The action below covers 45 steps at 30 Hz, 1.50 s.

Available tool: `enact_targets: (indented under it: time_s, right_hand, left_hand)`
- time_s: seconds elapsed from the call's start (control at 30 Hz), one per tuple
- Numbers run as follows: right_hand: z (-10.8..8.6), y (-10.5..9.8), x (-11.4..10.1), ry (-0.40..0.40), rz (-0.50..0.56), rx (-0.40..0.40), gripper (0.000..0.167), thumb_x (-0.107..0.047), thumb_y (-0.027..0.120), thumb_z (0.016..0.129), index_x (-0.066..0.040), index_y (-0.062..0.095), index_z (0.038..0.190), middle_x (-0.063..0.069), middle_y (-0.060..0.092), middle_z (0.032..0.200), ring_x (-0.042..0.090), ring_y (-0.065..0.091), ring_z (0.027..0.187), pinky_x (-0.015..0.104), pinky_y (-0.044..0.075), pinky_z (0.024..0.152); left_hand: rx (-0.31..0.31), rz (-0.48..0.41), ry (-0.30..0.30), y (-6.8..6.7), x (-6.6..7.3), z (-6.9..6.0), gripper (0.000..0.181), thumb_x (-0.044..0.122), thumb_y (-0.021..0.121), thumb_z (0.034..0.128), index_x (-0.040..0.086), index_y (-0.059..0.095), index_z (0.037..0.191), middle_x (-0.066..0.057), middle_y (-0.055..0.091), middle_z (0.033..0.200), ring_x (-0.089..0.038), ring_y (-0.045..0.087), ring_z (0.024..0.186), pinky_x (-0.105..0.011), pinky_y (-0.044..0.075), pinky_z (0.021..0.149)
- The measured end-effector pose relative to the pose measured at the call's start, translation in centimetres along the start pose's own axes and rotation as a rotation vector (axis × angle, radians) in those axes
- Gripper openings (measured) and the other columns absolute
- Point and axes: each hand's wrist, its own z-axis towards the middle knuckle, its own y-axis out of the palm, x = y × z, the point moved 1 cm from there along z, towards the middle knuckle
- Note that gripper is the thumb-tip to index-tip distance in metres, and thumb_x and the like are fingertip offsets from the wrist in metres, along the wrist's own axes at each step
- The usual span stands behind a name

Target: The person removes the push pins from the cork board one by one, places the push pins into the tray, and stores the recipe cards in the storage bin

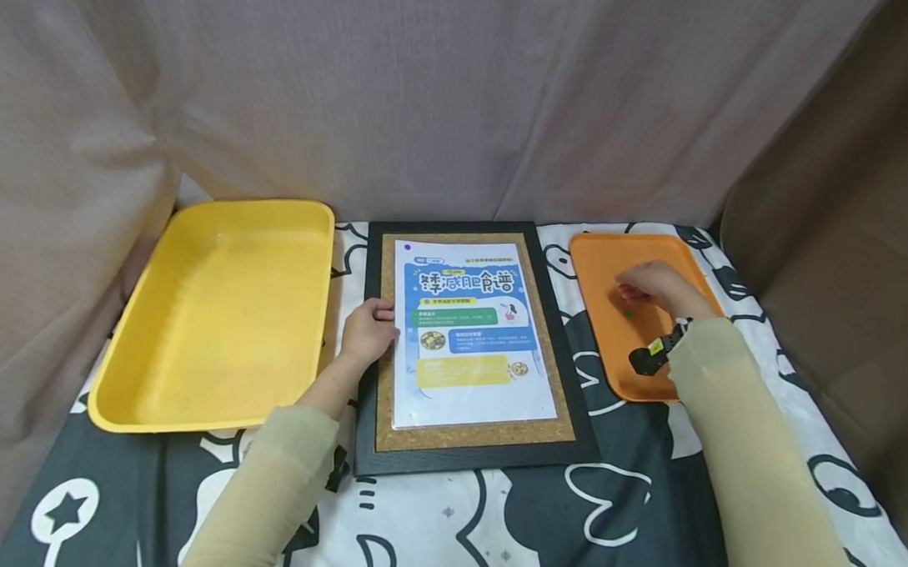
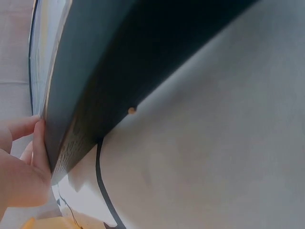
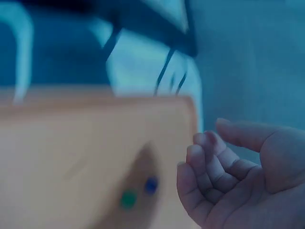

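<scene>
Orange tray (image 1: 612,345) under relaxed right hand (image 1: 663,286); left hand (image 1: 369,330) at edge of paper (image 1: 473,404), grip unclear.

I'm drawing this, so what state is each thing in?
Yellow tray, face up
Orange tray, face up
Black-framed corkboard, lying face up
Printed sheet, face up on the corkboard
Purple pin, at the sheet's top-left corner
Green pin, in the orange tray
Blue pin, in the orange tray
Left hand, touching the corkboard's left side
Right hand, fingers curled, grip unclear
</scene>
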Motion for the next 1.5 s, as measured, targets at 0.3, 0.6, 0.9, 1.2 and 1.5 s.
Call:
enact_targets:
  time_s: [0.3, 0.6, 0.9, 1.2, 1.5]
  right_hand:
    - [-0.1, 4.0, -8.7, -0.132, 0.058, -0.042, 0.046, -0.028, 0.049, 0.096, 0.006, 0.046, 0.127, 0.003, 0.058, 0.093, 0.022, 0.055, 0.092, 0.037, 0.046, 0.098]
    - [1.0, 8.3, -14.9, -0.210, 0.092, -0.039, 0.037, -0.021, 0.053, 0.094, 0.006, 0.053, 0.119, 0.007, 0.059, 0.093, 0.014, 0.057, 0.076, 0.028, 0.052, 0.083]
    - [1.7, 11.9, -18.7, -0.252, 0.195, -0.071, 0.039, -0.021, 0.054, 0.094, 0.004, 0.053, 0.124, 0.007, 0.057, 0.097, 0.018, 0.056, 0.085, 0.039, 0.046, 0.100]
    - [2.3, 16.2, -19.5, -0.280, 0.129, -0.108, 0.040, -0.033, 0.059, 0.091, -0.004, 0.059, 0.118, 0.009, 0.059, 0.108, 0.023, 0.056, 0.100, 0.036, 0.046, 0.098]
    - [3.3, 20.0, -19.4, -0.265, 0.125, -0.096, 0.035, -0.034, 0.060, 0.090, -0.008, 0.061, 0.113, 0.004, 0.059, 0.097, 0.014, 0.054, 0.085, 0.024, 0.047, 0.078]
  left_hand:
    - [0.003, -0.006, -0.006, -0.1, 0.1, 0.1, 0.041, -0.001, 0.059, 0.0837, 0.002, 0.053, 0.124, -0.014, 0.059, 0.110, -0.024, 0.060, 0.097, -0.029, 0.055, 0.078]
    - [0.011, -0.001, -0.001, 0.0, 0.2, 0.0, 0.041, 0.000, 0.060, 0.0832, 0.002, 0.054, 0.123, -0.014, 0.060, 0.110, -0.024, 0.061, 0.097, -0.029, 0.055, 0.079]
    - [0.033, -0.005, -0.011, -0.1, 0.2, -0.5, 0.041, -0.001, 0.061, 0.0818, 0.002, 0.055, 0.122, -0.013, 0.060, 0.110, -0.024, 0.061, 0.095, -0.028, 0.055, 0.077]
    - [0.055, 0.015, -0.038, -0.1, 0.1, -1.1, 0.041, 0.000, 0.062, 0.0806, 0.005, 0.056, 0.121, -0.010, 0.061, 0.107, -0.021, 0.060, 0.093, -0.028, 0.054, 0.077]
    - [0.077, 0.034, -0.015, 0.0, 0.3, -1.8, 0.039, 0.000, 0.062, 0.0783, 0.004, 0.059, 0.117, -0.011, 0.063, 0.103, -0.021, 0.062, 0.090, -0.026, 0.053, 0.073]
